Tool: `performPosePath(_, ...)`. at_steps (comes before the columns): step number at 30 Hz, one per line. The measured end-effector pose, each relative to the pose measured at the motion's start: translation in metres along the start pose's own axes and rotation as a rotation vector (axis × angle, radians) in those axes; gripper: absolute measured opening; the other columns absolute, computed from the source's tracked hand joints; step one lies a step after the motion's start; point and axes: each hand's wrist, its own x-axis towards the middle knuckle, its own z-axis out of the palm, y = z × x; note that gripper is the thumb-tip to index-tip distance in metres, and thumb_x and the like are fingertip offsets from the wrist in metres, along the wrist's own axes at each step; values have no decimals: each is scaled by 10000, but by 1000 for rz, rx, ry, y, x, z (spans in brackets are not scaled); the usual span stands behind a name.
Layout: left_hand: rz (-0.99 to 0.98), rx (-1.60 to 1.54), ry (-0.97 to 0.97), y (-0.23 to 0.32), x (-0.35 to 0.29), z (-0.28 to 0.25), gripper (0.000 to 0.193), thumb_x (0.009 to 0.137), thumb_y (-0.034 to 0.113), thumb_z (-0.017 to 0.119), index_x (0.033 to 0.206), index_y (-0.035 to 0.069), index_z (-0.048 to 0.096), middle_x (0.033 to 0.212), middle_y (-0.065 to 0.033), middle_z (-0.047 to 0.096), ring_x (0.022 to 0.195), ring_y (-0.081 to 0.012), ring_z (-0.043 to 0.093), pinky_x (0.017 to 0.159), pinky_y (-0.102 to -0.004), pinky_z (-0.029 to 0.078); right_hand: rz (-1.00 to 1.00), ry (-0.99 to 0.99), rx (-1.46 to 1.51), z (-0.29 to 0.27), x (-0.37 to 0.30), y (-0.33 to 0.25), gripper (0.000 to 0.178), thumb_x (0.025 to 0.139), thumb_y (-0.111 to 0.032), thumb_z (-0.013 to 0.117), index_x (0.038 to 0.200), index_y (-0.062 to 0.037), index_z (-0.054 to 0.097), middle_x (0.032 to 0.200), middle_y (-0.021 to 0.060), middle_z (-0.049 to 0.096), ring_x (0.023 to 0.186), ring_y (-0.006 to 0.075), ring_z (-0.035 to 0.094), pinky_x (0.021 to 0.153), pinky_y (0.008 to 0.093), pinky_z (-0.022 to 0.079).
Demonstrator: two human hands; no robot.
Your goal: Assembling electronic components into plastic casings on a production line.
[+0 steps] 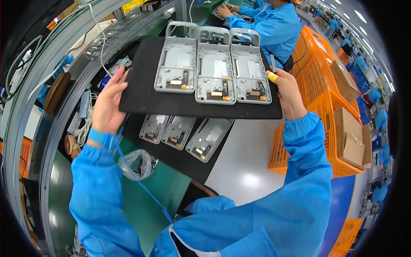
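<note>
Between my two hands a stiff black board [141, 92] is held up and tilted. My left hand [109, 105] grips its left edge; my right hand [292, 92], with yellow tape round a finger, grips the right edge. On the board lie several grey plastic device housings with loop handles, among them a left one [174, 64], a middle one [215, 70] and a right one [251, 70]. Small circuit parts and orange flex strips show in their near ends. Below, a second black board [188, 165] bears more grey housings [209, 138], partly hidden by the raised board.
A clear plastic bag [143, 167] with dark contents lies on the green bench [165, 188]. A blue cord [147, 192] runs from my left wrist band. Orange crates [319, 85] with cardboard stand right. A metal frame [47, 171] rises left. A blue-clad co-worker [274, 28] sits beyond.
</note>
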Motion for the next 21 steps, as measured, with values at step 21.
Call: performPosePath(21, -50, 484, -107, -46, 193, -8, 524, 758, -147, 414, 1250, 25, 477, 1335, -180, 419, 1258, -228, 384, 981, -293, 364, -21, 195, -98, -13, 92, 45, 200, 877, -95, 552, 1050, 4, 560, 686, 2, 588, 390, 25, 386, 327, 183, 238)
